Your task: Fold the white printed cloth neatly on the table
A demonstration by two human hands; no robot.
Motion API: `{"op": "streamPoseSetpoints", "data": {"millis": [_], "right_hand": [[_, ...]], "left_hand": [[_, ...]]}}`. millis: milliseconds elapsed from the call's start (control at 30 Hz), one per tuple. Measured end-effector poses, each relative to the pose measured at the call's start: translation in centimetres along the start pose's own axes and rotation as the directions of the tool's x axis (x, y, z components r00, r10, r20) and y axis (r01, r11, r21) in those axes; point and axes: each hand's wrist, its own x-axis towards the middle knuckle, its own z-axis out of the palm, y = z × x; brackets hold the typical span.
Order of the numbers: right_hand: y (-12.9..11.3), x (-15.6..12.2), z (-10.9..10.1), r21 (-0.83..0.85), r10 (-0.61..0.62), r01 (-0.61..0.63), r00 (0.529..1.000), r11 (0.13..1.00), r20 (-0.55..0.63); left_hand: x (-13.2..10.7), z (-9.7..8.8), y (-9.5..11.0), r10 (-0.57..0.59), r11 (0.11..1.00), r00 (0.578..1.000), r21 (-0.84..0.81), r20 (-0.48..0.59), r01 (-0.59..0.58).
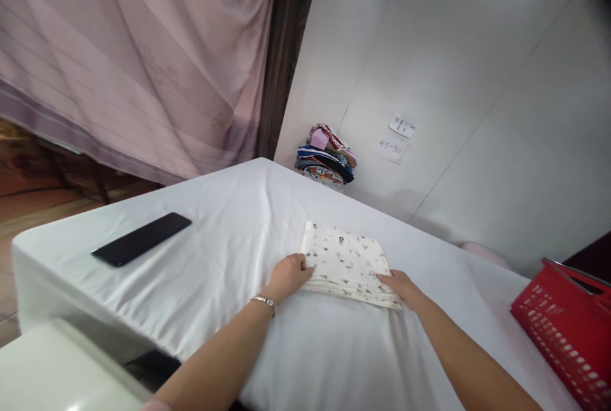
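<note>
A white cloth (351, 261) with small printed figures lies folded in several layers on the white-covered table. My left hand (289, 276) grips its left edge, thumb on top, with a silver band around the wrist. At the cloth's right edge, my right hand (400, 285) pinches it near the front corner, fingers partly hidden. The layered edge of the cloth faces me.
A black phone-like slab (143, 239) lies on the table (229, 220) at left. Folded clothes (327, 155) are stacked at the far edge by the wall. A red basket (566, 328) stands at right. A pale stool-like surface (57, 373) is at lower left.
</note>
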Motion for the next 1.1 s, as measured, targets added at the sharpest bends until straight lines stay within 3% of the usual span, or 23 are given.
{"op": "streamPoseSetpoints", "data": {"millis": [67, 167, 400, 600, 667, 733, 800, 900, 967, 1100], "right_hand": [[0.0, 0.1, 0.0, 0.061, -0.077, 0.079, 0.996, 0.995, -0.039], [0.2, 0.6, 0.1, -0.014, -0.151, 0.151, 0.969, 0.988, -0.193], [0.4, 1.0, -0.2, -0.198, -0.1, 0.053, 0.967, 0.979, -0.235], [2.0, -1.0, -0.1, -0.295, -0.106, 0.026, 0.96, 0.955, -0.26], [2.5, -2.1, 0.3, -0.338, -0.225, 0.119, 0.929, 0.934, -0.294], [2.7, -3.3, 0.8, -0.405, -0.408, 0.269, 0.859, 0.874, -0.309], [2.5, -4.5, 1.4, -0.461, -0.566, 0.41, 0.777, 0.787, -0.275], [1.5, -5.8, 2.4, -0.487, -0.699, 0.556, 0.693, 0.674, -0.175], [0.5, -6.3, 2.9, -0.48, -0.733, 0.612, 0.672, 0.629, -0.105], [-1.0, -6.2, 3.7, -0.469, -0.731, 0.644, 0.682, 0.605, -0.007]], "left_hand": [[-0.1, 0.2, -0.1, 0.013, 1.0, 1.0, -0.007, -0.01, -0.013], [-0.3, 0.6, -0.2, 0.018, 1.0, 1.0, -0.008, -0.011, -0.019], [-0.6, 0.4, 0.0, 0.025, 0.999, 0.999, -0.045, -0.038, -0.026], [-0.8, 0.0, -0.4, 0.031, 0.986, 0.999, -0.165, -0.028, -0.036], [-1.0, -0.1, -0.5, 0.03, 0.978, 0.998, -0.206, -0.051, -0.04], [-1.2, 0.0, -0.3, 0.068, 0.972, 0.993, -0.216, -0.097, -0.088], [-1.5, 0.1, 0.0, 0.15, 0.966, 0.979, -0.189, -0.136, -0.174], [-1.9, 0.5, 0.7, 0.26, 0.956, 0.954, -0.098, -0.147, -0.276], [-2.0, 0.8, 1.0, 0.301, 0.953, 0.945, -0.009, -0.129, -0.304], [-2.0, 1.2, 1.2, 0.39, 0.914, 0.917, 0.16, -0.084, -0.373]]}}
